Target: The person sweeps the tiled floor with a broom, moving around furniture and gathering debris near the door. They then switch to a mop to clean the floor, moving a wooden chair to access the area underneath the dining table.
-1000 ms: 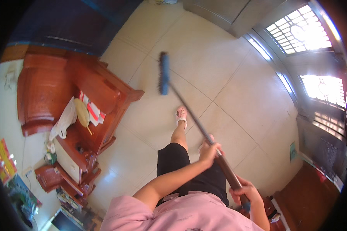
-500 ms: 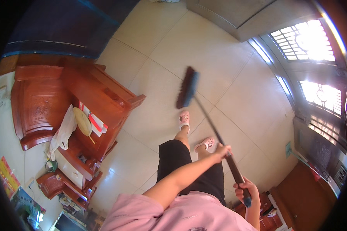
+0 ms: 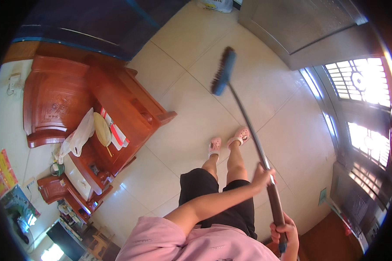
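A long-handled broom (image 3: 248, 119) slants across the view, its blue head with dark bristles over the tiled floor ahead of my feet. Whether the bristles touch the tiles I cannot tell. My left hand (image 3: 263, 177) reaches across my body and is closed round the shaft, just above the brown grip. Lower down, near the handle's end, my right hand (image 3: 285, 230) wraps round that grip. Both feet, in pink clogs (image 3: 238, 136), stand on the floor below the broom head.
A carved reddish wooden bench (image 3: 59, 100) is at the left, with a white plastic bag (image 3: 80, 132), a yellow hand fan (image 3: 102, 129) and a red-and-white box on it. Barred windows (image 3: 359, 82) and a door panel (image 3: 309, 26) stand at the right. A white bag (image 3: 215, 4) lies at the far edge.
The broom head has moved farther away and slightly right. Both hands have shifted a little right and nearer with the handle. My right foot has stepped forward.
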A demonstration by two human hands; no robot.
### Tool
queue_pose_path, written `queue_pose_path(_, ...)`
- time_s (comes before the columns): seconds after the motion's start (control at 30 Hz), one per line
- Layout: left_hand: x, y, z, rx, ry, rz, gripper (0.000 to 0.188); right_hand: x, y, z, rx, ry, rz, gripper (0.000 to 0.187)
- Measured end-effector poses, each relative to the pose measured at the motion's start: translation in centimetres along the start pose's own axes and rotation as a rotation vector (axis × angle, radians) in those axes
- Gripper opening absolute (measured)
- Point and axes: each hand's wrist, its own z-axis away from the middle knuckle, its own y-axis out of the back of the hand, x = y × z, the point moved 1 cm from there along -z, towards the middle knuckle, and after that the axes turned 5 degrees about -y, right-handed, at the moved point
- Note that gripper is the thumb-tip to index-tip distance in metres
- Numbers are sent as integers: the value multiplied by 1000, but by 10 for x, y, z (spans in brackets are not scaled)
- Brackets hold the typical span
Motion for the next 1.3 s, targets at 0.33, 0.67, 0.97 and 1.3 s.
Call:
queue_pose_path(0.33, 187, 193, -185, 441, -260, 119, 6, -150, -170, -240, -432, -218, 374, 15)
queue_pose_path(0.67, -5, 105, -297, 234, -97, -261, 5, -200, 0, -205, -565, -160, 2, 25)
queue_pose_path(0.97, -34, -153, -151, -89, 206, -360, 20, -169, 65, 1, 98, -84, -359, 31)
queue_pose_path(1.3, 167, -65, -85, -89, 34, 76, 28, -176, -122, 22, 15, 23, 188, 41)
